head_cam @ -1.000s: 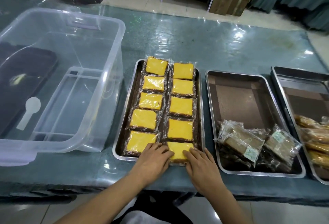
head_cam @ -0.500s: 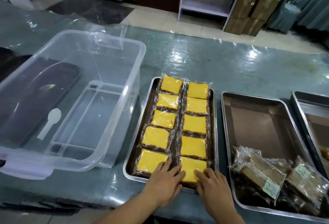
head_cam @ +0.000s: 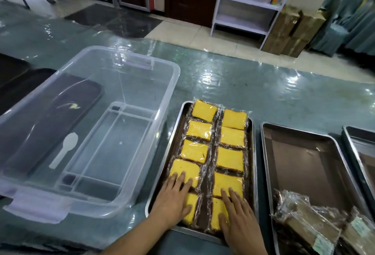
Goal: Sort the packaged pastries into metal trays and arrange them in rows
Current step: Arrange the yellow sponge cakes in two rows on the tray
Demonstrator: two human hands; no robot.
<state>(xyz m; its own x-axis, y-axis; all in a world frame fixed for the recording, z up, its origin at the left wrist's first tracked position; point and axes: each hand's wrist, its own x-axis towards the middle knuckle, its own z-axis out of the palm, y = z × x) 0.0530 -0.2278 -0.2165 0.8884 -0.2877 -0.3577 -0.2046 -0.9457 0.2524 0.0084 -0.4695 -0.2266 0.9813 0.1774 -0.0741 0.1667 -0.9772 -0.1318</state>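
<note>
A metal tray (head_cam: pixel 253 153) in front of me holds several wrapped yellow cakes (head_cam: pixel 230 157) in two rows. My left hand (head_cam: pixel 173 200) lies flat with straight fingers on the two nearest cakes of the left row. Flat on the two nearest cakes of the right row rests my right hand (head_cam: pixel 238 214). Neither hand grips anything. To the right, a second metal tray (head_cam: pixel 300 133) has several wrapped brown pastries (head_cam: pixel 312 226) piled in its near end.
A large clear plastic bin (head_cam: pixel 142 153) stands left of the cake tray, with nothing inside. A third metal tray (head_cam: pixel 353 135) shows at the right edge. The table (head_cam: pixel 243 80) has a shiny plastic cover. A white shelf unit (head_cam: pixel 249 1) and boxes stand beyond it.
Both hands have slid forward from the tray's near edge onto the cakes, reaching the second cakes in each row. The camera has tilted up, showing more of the room.
</note>
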